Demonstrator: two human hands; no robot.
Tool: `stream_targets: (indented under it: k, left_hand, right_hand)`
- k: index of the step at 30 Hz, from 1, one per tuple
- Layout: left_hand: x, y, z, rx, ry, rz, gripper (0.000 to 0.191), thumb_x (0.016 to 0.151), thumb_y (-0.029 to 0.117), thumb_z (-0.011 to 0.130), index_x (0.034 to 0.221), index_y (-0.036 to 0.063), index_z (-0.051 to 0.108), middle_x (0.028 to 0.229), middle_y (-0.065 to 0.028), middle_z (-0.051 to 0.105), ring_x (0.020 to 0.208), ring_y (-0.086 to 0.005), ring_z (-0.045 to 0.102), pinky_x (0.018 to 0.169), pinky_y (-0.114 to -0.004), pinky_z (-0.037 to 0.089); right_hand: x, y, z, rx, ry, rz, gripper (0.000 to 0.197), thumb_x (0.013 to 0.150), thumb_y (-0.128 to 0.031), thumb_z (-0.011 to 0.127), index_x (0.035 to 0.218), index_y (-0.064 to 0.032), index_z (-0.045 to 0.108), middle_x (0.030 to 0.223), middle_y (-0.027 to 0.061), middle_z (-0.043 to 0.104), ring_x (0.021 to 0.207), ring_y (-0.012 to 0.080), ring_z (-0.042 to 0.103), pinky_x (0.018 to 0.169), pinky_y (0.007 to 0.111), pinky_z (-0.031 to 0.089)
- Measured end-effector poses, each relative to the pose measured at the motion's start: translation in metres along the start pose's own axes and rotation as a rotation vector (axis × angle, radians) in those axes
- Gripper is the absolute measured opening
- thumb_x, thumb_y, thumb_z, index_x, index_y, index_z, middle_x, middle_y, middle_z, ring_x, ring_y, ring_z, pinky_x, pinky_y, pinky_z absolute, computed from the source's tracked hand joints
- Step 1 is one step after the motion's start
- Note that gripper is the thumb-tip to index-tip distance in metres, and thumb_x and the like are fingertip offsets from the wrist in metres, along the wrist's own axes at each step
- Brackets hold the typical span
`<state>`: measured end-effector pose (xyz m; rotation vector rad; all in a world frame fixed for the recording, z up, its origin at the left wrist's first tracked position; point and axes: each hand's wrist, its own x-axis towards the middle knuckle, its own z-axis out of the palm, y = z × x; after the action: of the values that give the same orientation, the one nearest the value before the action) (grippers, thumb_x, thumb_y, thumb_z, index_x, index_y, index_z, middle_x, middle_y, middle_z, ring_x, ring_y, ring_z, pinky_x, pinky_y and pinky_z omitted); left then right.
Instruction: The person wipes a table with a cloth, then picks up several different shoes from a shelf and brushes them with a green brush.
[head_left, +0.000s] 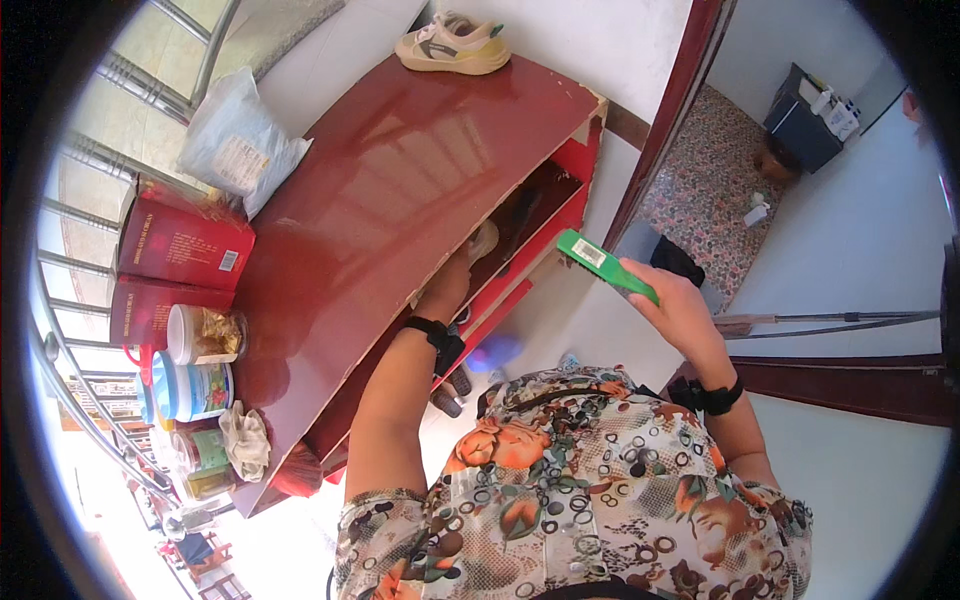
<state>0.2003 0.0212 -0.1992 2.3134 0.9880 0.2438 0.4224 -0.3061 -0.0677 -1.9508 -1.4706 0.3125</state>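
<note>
My right hand (664, 300) grips the handle end of a green brush (596, 255), held in the air to the right of a dark red cabinet (360, 202). A sticker is on the brush's back, and dark bristles show along its lower edge. My left hand (448, 283) reaches under the cabinet top into the open upper shelf. Just beyond it is a pale shoe (484, 238), partly covered by the top's edge. My left fingers are mostly hidden, so whether they hold the shoe does not show. On the cabinet's far end rests a beige sneaker (454, 46).
Along the cabinet's left side stand a plastic parcel (240, 146), red printed boxes (187, 240), several jars (206, 334) and a crumpled cloth (245, 441). Slippers (448, 401) lie on the floor below. A dark red door frame (667, 112) rises at right.
</note>
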Motion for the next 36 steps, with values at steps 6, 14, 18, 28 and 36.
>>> stream_targets:
  k: [6,14,18,28,36]
  left_hand:
    - [-0.018,0.002,0.010,0.555,0.088,0.314,0.031,0.097,0.027,0.059,0.117,0.0049,0.065,0.110,-0.0191,0.069,0.088,-0.0370,0.070,0.077,-0.049,0.055]
    - [-0.110,0.177,-0.087,0.275,-0.005,0.905,0.031,0.079,0.013,0.066,0.110,0.0112,0.067,0.091,-0.0078,0.061,0.076,-0.0268,0.067,0.064,-0.038,0.055]
    - [-0.125,0.227,-0.140,0.232,-0.056,1.096,0.039,0.073,0.012,0.067,0.112,0.0087,0.068,0.097,-0.0072,0.063,0.078,-0.0263,0.065,0.069,-0.037,0.054]
    - [-0.092,0.223,-0.225,0.639,0.171,1.008,0.019,0.072,0.006,0.063,0.091,0.0048,0.065,0.108,-0.0091,0.060,0.101,-0.0311,0.061,0.080,-0.039,0.053]
    - [-0.070,0.144,-0.227,0.700,0.149,0.723,0.031,0.076,-0.002,0.061,0.107,0.0012,0.067,0.127,-0.0123,0.062,0.129,-0.0406,0.052,0.102,-0.048,0.047]
  right_hand:
    - [-0.032,0.014,-0.011,0.068,0.105,0.187,0.049,0.091,-0.011,0.069,0.139,-0.0106,0.059,0.128,0.0180,0.067,0.115,0.0360,0.065,0.097,0.041,0.051]
    - [-0.009,0.018,-0.028,0.207,0.423,0.182,0.053,0.092,-0.007,0.068,0.143,-0.0115,0.058,0.108,0.0099,0.070,0.087,0.0112,0.060,0.081,0.027,0.050]
    - [0.008,0.013,-0.038,0.309,0.487,0.110,0.052,0.093,-0.007,0.068,0.144,-0.0139,0.058,0.089,0.0005,0.063,0.076,0.0072,0.052,0.073,0.024,0.047]
    - [0.016,-0.024,-0.031,0.378,0.429,0.037,0.053,0.093,-0.005,0.067,0.144,-0.0126,0.058,0.100,0.0003,0.067,0.083,0.0056,0.054,0.077,0.023,0.047]
    - [0.024,-0.033,-0.030,0.308,0.373,0.021,0.048,0.093,-0.010,0.067,0.141,-0.0095,0.059,0.074,0.0043,0.052,0.067,0.0096,0.046,0.064,0.027,0.042]
